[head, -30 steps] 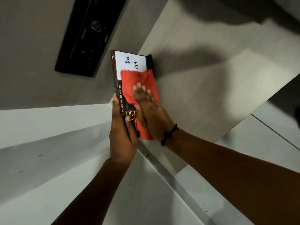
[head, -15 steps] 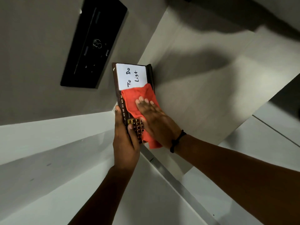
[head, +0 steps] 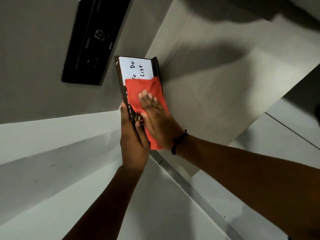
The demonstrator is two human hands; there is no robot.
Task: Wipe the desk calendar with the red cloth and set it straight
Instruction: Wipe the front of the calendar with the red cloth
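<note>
Pale desk [head: 225,94] underneath. Desk calendar [head: 121,78] lying there, "To Do List" card showing. Red cloth [head: 143,89] spread across its middle. Left hand [head: 133,144] gripping the calendar's near edge. Right hand [head: 155,118] flat, fingers extended, pressing the cloth.

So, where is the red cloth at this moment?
In the head view, the red cloth lies centre frame on the desk calendar, under the flat right hand, just below the white "To Do List" card.

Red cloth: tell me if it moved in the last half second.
Yes. The red cloth slid up the desk calendar, now covering part of "To" on the white card.
</note>
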